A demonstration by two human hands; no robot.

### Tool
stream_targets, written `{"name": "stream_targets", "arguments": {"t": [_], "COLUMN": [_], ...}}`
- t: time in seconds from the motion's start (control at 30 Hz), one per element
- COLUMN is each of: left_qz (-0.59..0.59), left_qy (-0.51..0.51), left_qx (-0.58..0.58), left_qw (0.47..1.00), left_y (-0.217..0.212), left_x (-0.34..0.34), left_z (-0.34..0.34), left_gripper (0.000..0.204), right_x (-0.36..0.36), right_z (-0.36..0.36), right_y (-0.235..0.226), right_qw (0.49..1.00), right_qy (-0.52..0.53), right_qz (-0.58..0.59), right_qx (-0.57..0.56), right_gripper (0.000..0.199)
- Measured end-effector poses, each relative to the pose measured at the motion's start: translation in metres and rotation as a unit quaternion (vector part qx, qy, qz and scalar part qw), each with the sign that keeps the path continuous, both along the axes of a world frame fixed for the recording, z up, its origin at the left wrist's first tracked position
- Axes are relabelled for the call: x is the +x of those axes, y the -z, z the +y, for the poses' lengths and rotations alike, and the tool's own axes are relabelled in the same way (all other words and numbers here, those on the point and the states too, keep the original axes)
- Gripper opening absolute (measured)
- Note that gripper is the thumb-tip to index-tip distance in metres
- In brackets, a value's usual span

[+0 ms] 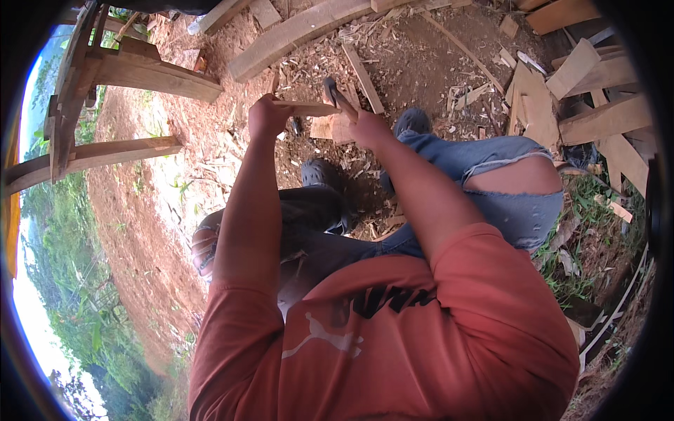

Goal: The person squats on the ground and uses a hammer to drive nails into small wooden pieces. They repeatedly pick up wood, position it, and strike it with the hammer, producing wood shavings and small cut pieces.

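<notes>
Stretching between hands (267, 117) (370, 130), wooden strip (309, 109), perhaps touching tool (344, 104)

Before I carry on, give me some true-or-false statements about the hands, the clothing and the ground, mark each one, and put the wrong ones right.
1. The left hand holds a wood piece. True.
2. The right hand is empty. False: it grips a dark-headed hand tool.
3. Wood chips litter the ground. True.
4. The red shirt has sleeves reaching the wrists. False: they are short, leaving the forearms bare.
5. The jeans are torn open at the right knee. True.
</notes>
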State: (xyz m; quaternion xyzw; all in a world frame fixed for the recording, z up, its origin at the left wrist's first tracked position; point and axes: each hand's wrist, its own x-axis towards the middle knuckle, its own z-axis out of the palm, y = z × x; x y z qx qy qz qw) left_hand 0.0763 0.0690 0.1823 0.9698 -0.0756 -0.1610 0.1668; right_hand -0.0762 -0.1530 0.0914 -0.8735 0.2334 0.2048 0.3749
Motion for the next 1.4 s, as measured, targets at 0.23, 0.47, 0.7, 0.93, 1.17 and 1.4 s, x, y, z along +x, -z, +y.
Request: {"name": "stream_targets", "arguments": {"t": [0.23,0.47,0.7,0.93,1.17,1.4], "left_qz": [0.023,-0.001,0.011,0.020,-0.009,0.021], "left_qy": [-0.011,0.006,-0.002,0.003,0.003,-0.013], "left_qx": [0.004,0.007,0.015,-0.014,0.018,0.017], "left_qw": [1.000,1.000,1.000,1.000,1.000,1.000], "left_y": [-0.003,-0.006,0.001,-0.015,0.003,-0.012], "left_x": [-0.002,0.001,0.001,-0.004,-0.002,-0.001], "left_z": [0.003,-0.004,0.004,-0.011,0.005,-0.009], "left_gripper": [0.049,0.050,0.052,0.051,0.053,0.051], "right_x": [0.004,0.000,0.010,-0.002,-0.002,-0.005], "right_z": [-0.002,-0.001,-0.001,-0.002,-0.007,0.003], "right_y": [-0.017,-0.002,-0.023,0.017,-0.001,0.006], "right_qw": [0.999,1.000,0.998,0.997,0.996,0.999], "right_qy": [0.037,0.014,0.050,-0.011,0.069,-0.001], "right_qz": [-0.029,0.003,-0.026,0.058,-0.053,-0.004], "right_qx": [-0.015,-0.009,-0.018,-0.048,-0.008,-0.039], "right_gripper": [0.047,0.046,0.046,0.048,0.047,0.045]}}
